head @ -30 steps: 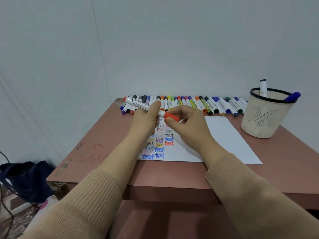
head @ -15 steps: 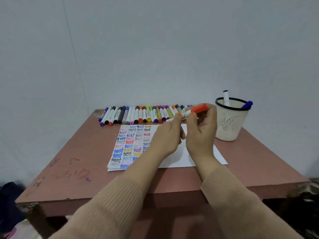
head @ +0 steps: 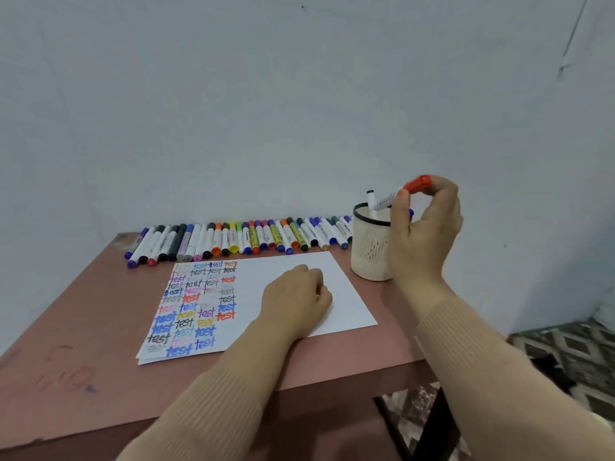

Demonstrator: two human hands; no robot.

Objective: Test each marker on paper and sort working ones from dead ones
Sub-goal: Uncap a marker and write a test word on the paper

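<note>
My right hand (head: pixel 424 234) pinches an orange-capped white marker (head: pixel 397 194) by its cap end and holds it tilted over the mouth of the cream pen cup (head: pixel 369 257). A white marker stands in the cup, and a blue one shows behind my hand. My left hand (head: pixel 296 299) rests on the white paper (head: pixel 346 294), fingers loosely curled, holding nothing. The paper's left half is covered with the word "test" in many colours. A long row of capped markers (head: pixel 233 241) lies along the table's back edge.
The reddish-brown table (head: pixel 83 344) has scribble marks at its front left. The grey wall stands right behind the marker row. The table's right edge is close to the cup, with patterned floor below it.
My left hand let go of the orange marker and came down onto the paper. My right hand carried the marker rightward and up, over the cup.
</note>
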